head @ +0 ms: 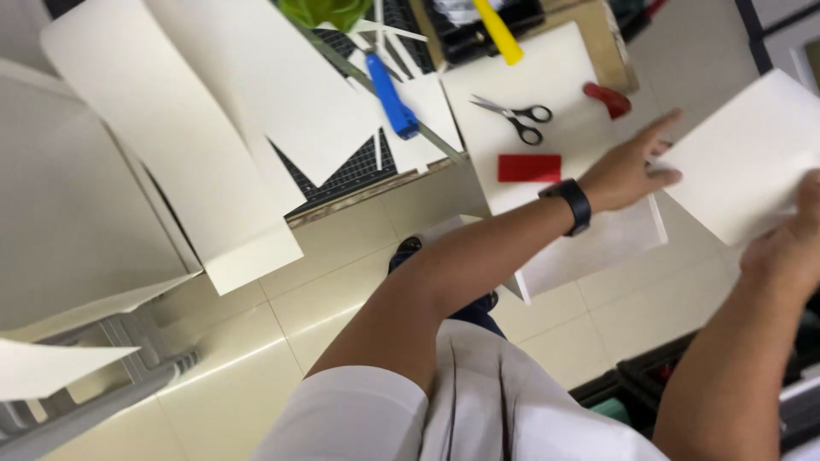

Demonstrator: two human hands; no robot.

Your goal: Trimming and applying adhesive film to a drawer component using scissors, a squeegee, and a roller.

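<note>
A cream sheet of paper point(747, 158) is held at the right of the view. My left hand point(636, 166), with a black watch on its wrist, grips the sheet's left edge with the forefinger stretched out. My right hand point(790, 239) holds the sheet's lower right edge. Just left of my left hand lie a small red block point(530, 167) and black-handled scissors point(517, 117) on a cream board point(547, 77).
Large cream sheets point(196, 119) hang over the table's edge at the left. A blue-handled tool point(391, 96) rests on a dark cutting mat point(346, 175). A yellow handle point(500, 32) and a red object point(608, 100) lie farther back. Pale tiled floor point(282, 341) is below.
</note>
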